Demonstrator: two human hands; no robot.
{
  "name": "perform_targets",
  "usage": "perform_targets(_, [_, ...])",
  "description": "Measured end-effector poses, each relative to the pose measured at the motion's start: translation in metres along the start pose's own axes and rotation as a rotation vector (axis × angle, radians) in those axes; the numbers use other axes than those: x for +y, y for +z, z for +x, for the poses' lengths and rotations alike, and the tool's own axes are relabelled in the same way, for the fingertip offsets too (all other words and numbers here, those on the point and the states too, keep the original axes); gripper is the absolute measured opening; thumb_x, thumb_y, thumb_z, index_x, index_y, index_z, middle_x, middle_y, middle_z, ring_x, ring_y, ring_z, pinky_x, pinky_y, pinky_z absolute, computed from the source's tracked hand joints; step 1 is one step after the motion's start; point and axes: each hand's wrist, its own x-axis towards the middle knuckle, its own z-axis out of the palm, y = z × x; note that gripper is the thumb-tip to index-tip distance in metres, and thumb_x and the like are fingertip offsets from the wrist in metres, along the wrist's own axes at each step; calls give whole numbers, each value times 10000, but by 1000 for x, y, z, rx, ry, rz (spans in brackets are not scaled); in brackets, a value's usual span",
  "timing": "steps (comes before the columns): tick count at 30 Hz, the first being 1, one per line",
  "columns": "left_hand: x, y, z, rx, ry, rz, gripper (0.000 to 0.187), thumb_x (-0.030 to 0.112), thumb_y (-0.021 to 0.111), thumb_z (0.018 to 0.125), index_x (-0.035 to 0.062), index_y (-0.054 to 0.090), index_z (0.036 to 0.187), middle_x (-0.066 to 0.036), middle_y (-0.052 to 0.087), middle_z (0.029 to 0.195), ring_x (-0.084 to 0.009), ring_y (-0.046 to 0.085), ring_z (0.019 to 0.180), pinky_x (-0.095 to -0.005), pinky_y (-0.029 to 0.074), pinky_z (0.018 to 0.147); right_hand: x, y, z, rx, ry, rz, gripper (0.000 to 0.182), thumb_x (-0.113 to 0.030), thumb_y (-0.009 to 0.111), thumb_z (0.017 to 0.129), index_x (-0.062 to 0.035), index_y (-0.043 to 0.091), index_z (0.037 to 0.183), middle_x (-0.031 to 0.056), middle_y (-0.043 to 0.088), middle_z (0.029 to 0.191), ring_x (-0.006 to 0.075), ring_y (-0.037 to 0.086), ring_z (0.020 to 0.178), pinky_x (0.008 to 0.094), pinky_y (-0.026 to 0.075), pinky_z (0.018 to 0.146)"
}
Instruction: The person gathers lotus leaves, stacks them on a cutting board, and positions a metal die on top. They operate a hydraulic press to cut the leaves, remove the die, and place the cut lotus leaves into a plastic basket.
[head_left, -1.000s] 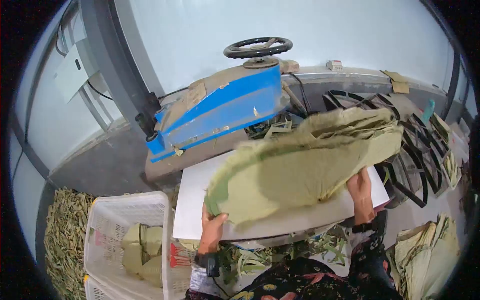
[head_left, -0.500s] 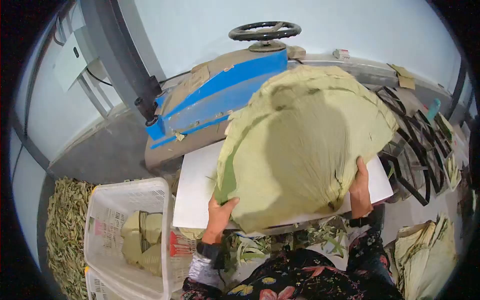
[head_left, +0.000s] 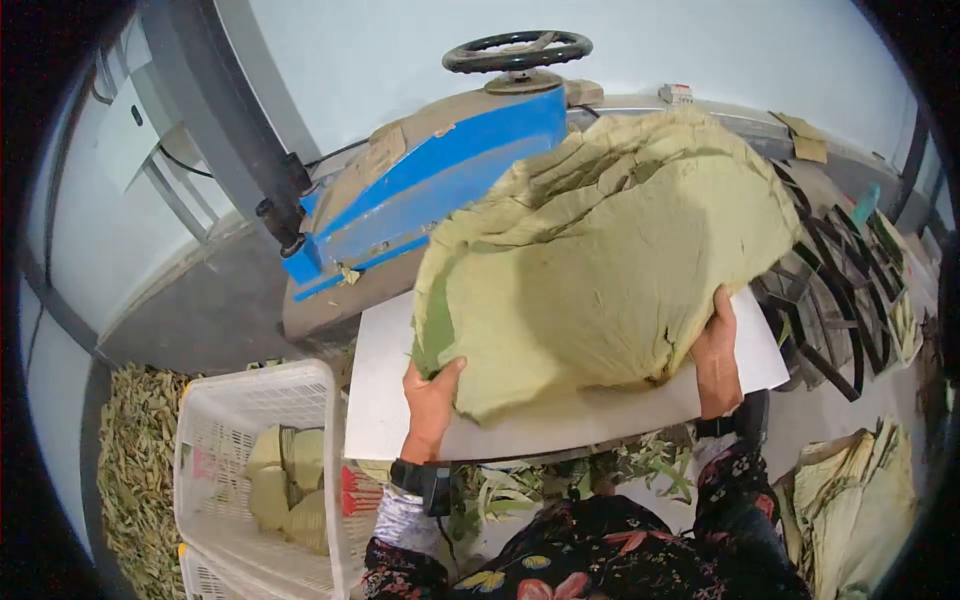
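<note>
A stack of large, dry, pale-green leaves [head_left: 590, 290], which look like lotus leaves, is held between my two hands above a white board [head_left: 390, 390]. My left hand [head_left: 432, 405] is closed on the stack's left edge, thumb on top. On the lower right edge, my right hand [head_left: 716, 355] grips the same stack, its thumb pointing up along it. The fingers under the leaves are hidden. The far edge of the stack is wrinkled and raised, and it overlaps the view of the blue press [head_left: 440, 170] behind it.
A black handwheel [head_left: 517, 52] tops the press. At left stand a white plastic crate [head_left: 325, 450] with cut leaf pieces [head_left: 285, 475] and a heap of leaf scraps [head_left: 140, 470]. Black metal frames [head_left: 835, 300] lie at right, above more stacked leaves [head_left: 850, 510].
Both hands have moved the leaf stack slightly away from me and to the left. Its far edge now folds and bulges more. More of the white board's near edge shows.
</note>
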Motion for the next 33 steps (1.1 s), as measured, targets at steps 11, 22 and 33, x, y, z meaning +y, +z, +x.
perform_targets(11, [11,20,-8,-1,105,-102,350,6,660,792,3,549,1124,-32,595,1062,-125,554,930,-260,452,813,-2,2,-2,-220,-229,-399,579,-363,536,913,-45,341,1357,96,421,1352,239,411,1231,403,338,1032])
perform_targets(22, [-2,22,-14,0,44,-205,463,6,656,802,-7,468,1225,-65,577,1125,-146,534,1006,-281,423,887,-1,-20,-1,-177,22,-117,609,-306,582,884,-50,322,1372,105,412,1375,278,409,1246,441,330,1043])
perform_targets(33, [44,-4,-8,35,16,-246,407,-10,647,774,-16,522,1161,-90,627,1053,-168,602,921,-302,474,833,-17,8,-47,-73,39,-243,565,-308,555,878,-4,384,1324,150,511,1269,294,514,1139,424,402,984])
